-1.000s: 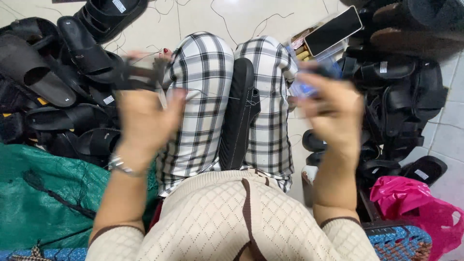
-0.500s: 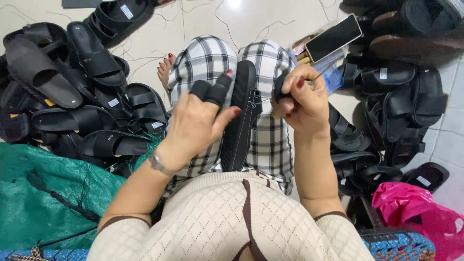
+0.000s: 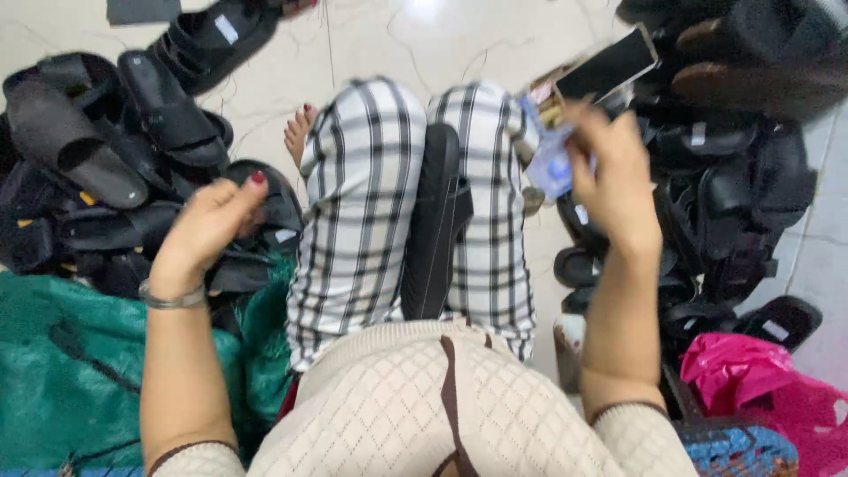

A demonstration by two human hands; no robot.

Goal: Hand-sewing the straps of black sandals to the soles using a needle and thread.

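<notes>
I see the left hand half-curled, empty, over the heap of black rubber sandals; the right hand pinches a pale blue plastic wrapper; a long black sandal sole lies between the knees.

Black sandals are heaped to my left and stacked to my right, hemming in both sides. One black sandal lies between my knees. Bare white floor tile lies open ahead, past my knees.

Glossy pale tile floor, overhead light glare near top; thin cracks or threads, hard to tell.
</notes>
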